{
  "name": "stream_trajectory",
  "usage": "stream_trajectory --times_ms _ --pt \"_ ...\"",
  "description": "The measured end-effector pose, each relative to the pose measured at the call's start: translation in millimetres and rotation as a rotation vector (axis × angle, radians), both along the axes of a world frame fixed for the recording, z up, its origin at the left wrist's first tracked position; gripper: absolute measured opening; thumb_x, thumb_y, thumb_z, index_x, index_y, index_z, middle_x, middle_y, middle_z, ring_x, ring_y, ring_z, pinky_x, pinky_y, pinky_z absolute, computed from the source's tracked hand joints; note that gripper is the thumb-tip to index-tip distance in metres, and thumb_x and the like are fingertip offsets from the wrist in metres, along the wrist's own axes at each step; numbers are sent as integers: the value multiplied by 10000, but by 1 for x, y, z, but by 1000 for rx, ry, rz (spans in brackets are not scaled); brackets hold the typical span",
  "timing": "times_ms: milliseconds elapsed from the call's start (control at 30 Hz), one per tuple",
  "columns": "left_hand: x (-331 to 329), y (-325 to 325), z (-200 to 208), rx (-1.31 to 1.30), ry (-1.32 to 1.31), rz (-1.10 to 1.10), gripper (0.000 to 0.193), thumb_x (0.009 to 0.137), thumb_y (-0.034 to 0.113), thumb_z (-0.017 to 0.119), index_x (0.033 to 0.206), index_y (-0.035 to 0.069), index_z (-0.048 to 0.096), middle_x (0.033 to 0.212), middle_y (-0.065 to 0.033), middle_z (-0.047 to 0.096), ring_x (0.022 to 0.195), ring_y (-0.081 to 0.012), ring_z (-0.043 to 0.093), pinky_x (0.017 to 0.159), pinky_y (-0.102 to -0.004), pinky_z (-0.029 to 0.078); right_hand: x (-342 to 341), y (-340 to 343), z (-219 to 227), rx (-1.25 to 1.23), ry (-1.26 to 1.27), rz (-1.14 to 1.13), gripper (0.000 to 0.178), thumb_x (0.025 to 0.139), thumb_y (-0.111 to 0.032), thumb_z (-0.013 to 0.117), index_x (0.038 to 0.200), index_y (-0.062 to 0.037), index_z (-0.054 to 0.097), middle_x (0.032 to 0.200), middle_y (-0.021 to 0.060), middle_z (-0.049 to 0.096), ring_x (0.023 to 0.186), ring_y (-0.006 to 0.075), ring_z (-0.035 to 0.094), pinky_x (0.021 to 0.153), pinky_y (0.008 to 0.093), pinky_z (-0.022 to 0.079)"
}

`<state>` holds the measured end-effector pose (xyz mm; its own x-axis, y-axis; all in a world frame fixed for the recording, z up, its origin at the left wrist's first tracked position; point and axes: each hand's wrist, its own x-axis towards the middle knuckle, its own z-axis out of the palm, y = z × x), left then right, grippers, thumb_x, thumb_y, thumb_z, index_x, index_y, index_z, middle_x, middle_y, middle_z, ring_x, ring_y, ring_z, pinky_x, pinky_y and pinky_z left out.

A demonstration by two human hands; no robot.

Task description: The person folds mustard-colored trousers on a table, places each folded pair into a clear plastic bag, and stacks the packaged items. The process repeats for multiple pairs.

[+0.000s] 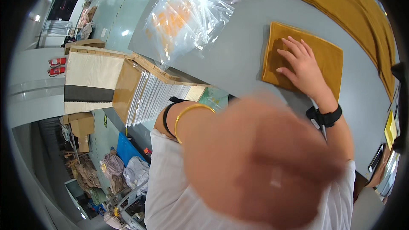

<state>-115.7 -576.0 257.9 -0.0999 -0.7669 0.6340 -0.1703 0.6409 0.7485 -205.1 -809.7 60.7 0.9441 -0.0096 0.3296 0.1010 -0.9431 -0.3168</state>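
Note:
A folded mustard-brown cloth [327, 55] lies flat on the grey table. My right hand [304, 66] rests on top of it with the fingers spread, and a black band circles that wrist. My left hand [264, 157] is raised very close to the camera and smeared by motion, so its fingers cannot be made out. A gold bangle [181, 119] and a dark band sit on the left forearm. The left hand covers part of my right arm and my white clothing.
Clear plastic bags [206, 21] are piled at the table's far left. More mustard cloth [336, 0] runs along the far and right edges. At the left, a wooden-edged holder [91, 70] stands beside a row of plastic-wrapped packs [153, 96]. A phone [375, 158] lies near the right edge.

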Motion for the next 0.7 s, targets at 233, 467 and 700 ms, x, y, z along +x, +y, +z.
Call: stream_trajectory --times_ms 233,467,700 --pt "252 16 -155 631 -105 1342 238 1030 233 609 1178 66 691 890 -80 729 801 -173 697 697 -292 543 33 16 -22 -189 288 -141 789 956 -605 630 1600 -177 471 1711 206 288 1598 411 210 1290 613 128" --pt "386 69 -239 1318 -514 1578 428 984 464 632 1245 124 626 1069 -113 757 1002 -324 720 909 -438 541 0 -28 -11 -205 280 63 803 948 -637 598 1583 -158 493 1706 192 307 1593 411 223 1302 593 130" --pt "365 60 -214 1137 -498 1574 466 988 469 633 1216 62 627 1148 -191 708 1134 -379 674 952 -492 519 -8 -46 15 -90 344 45 725 913 -483 724 1523 -132 553 1668 169 381 1576 384 275 1304 559 193"
